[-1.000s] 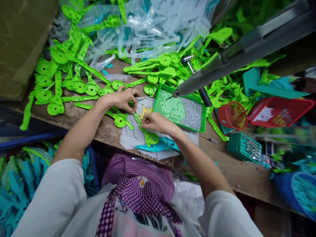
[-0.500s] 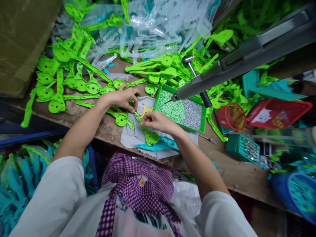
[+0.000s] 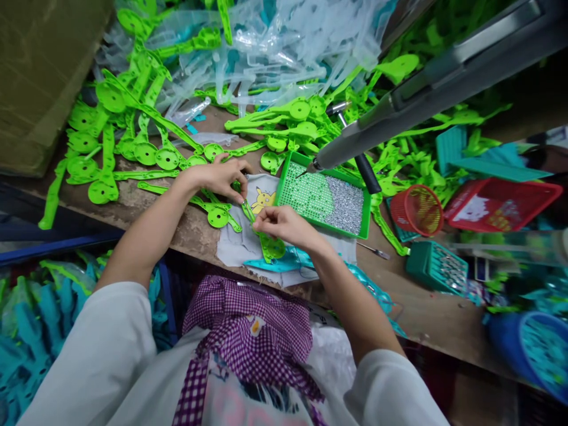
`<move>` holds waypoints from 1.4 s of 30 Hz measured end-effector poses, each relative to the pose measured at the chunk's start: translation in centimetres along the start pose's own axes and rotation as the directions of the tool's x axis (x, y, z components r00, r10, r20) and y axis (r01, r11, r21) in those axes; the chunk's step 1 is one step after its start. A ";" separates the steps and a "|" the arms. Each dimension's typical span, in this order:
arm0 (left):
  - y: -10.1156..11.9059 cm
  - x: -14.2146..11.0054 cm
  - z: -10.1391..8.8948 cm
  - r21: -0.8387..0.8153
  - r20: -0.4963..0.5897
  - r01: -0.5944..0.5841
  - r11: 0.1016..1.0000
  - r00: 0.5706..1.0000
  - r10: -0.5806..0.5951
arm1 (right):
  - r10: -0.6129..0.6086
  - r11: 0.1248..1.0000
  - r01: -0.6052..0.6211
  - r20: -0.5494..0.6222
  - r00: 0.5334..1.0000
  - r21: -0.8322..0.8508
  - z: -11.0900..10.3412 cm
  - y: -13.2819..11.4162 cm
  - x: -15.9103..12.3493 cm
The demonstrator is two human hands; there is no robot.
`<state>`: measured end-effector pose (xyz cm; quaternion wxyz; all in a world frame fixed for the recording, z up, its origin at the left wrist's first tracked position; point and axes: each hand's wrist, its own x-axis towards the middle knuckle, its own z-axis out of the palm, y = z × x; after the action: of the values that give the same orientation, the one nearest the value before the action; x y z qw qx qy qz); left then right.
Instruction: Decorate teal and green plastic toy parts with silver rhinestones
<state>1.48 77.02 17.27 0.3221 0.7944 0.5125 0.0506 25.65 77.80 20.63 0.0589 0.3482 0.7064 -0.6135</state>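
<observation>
My left hand (image 3: 225, 178) pinches the upper end of a bright green plastic handle-like part (image 3: 272, 247) with a rounded end, which lies slanted on a grey cloth (image 3: 233, 244). Over the part's middle is my right hand (image 3: 286, 226), its thumb and finger pressed together. Anything between those fingertips is too small to make out. A teal plastic part (image 3: 277, 262) lies on the cloth below, partly hidden by my right forearm. Just beyond my right hand stands a green tray (image 3: 366, 220) with a perforated plate (image 3: 306, 189) and many small silver metal pieces (image 3: 347, 204).
An electric screwdriver (image 3: 355, 136) hangs over the tray, its bit pointing left. Behind it lies a hammer (image 3: 366, 171). Green parts (image 3: 146, 152) and clear parts (image 3: 275, 47) pile up behind. At right are a red basket (image 3: 416, 210), a teal box (image 3: 426, 269) and a blue tub (image 3: 501, 337).
My right hand has lifted slightly from the green part and moved a little, and my right forearm has swung left, uncovering more of the teal part. My left hand stays put.
</observation>
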 end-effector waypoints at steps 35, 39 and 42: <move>0.0 0.3 0.6 0.036 -0.043 0.008 0.999 0.999 -0.007 | 0.057 0.758 -0.010 0.051 0.997 -0.652 -0.9 -3.4 0.5; -0.3 0.3 0.7 0.046 -0.052 0.002 0.999 0.999 0.001 | 0.029 0.812 0.022 0.078 0.997 -0.583 -0.8 -3.4 0.4; -0.3 0.3 0.7 0.041 -0.057 0.018 0.999 0.998 -0.015 | 0.005 0.791 -0.004 0.001 1.000 -0.612 0.0 -2.8 -0.1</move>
<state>1.69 77.01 16.46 0.2912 0.7948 0.5290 0.0600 24.17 77.79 22.97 0.1705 0.3113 0.8659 -0.3525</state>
